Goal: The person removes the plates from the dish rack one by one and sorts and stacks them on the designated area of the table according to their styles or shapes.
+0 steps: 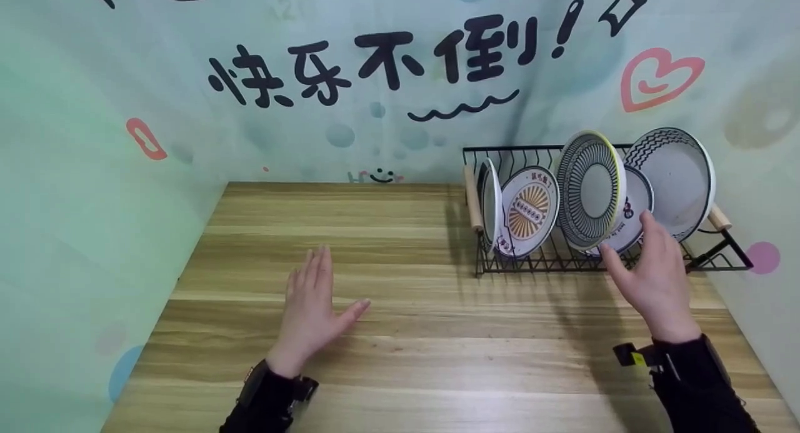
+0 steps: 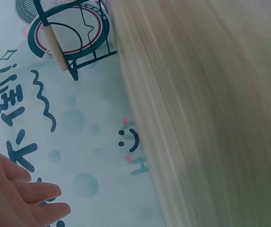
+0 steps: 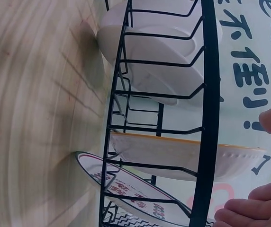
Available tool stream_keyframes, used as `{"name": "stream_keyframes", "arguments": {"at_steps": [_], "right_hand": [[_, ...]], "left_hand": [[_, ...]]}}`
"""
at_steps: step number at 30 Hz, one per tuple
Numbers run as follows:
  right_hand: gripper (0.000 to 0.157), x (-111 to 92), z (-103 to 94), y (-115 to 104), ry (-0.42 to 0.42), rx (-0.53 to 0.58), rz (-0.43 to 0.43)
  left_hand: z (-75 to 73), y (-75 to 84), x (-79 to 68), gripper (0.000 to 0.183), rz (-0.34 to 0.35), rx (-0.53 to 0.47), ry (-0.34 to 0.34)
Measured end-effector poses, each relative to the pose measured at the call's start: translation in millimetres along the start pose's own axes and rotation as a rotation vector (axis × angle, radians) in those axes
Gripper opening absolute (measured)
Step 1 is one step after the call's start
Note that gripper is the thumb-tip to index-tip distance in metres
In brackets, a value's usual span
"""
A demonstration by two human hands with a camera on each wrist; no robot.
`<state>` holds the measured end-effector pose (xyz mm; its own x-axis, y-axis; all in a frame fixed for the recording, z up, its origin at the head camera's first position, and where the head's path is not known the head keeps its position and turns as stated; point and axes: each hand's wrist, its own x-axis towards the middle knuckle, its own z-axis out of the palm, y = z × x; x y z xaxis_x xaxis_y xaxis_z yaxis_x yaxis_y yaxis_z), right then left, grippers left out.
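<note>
My right hand (image 1: 656, 280) is held out at the front of a black wire dish rack (image 1: 537, 270), thumb apart from the fingers. Nearest to it stands a yellow-rimmed bowl (image 1: 590, 189) with dark radiating stripes, upright in the rack. In the right wrist view, the fingers (image 3: 249, 213) and the bowl's white outer side (image 3: 173, 156) are apart. Behind that bowl, a white plate (image 1: 639, 199) is partly hidden. Over the left part of the table, my left hand (image 1: 309, 317) has its fingers extended and its thumb spread, holding nothing.
More dishes stand in the rack: a plate with an orange sunburst (image 1: 528, 211), a plate seen edge-on (image 1: 492, 202) at the left end, and a large bowl with wavy lines (image 1: 678, 177) at the right. The wooden table (image 1: 406, 358) meets a printed cloth backdrop (image 1: 281, 145).
</note>
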<state>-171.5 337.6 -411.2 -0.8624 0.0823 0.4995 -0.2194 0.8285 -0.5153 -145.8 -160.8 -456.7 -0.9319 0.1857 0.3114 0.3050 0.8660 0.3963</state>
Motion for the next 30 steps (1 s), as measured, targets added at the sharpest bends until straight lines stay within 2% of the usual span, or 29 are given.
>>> {"name": "stream_keyframes", "arguments": {"at_steps": [3, 10, 19, 26, 30], "right_hand": [[0.079, 4, -0.1, 0, 0.008, 0.002, -0.001], [0.074, 17, 1.6, -3, 0.068, 0.018, -0.066], [0.074, 29, 2.8, -4, 0.040, -0.001, -0.039], [0.053, 41, 3.8, -6, 0.015, -0.024, -0.032], [0.049, 45, 5.1, -9, -0.002, -0.034, -0.023]], "left_hand": [[3.4, 2.8, 1.6, 0.110, 0.004, -0.012, 0.005], [10.5, 9.9, 4.5, 0.108, -0.002, -0.047, 0.011], [16.2, 18.7, 7.7, 0.107, 0.020, -0.058, -0.008], [22.7, 22.7, 9.0, 0.107, 0.044, -0.053, -0.001], [25.4, 25.9, 11.1, 0.106, 0.063, -0.057, 0.004]]}}
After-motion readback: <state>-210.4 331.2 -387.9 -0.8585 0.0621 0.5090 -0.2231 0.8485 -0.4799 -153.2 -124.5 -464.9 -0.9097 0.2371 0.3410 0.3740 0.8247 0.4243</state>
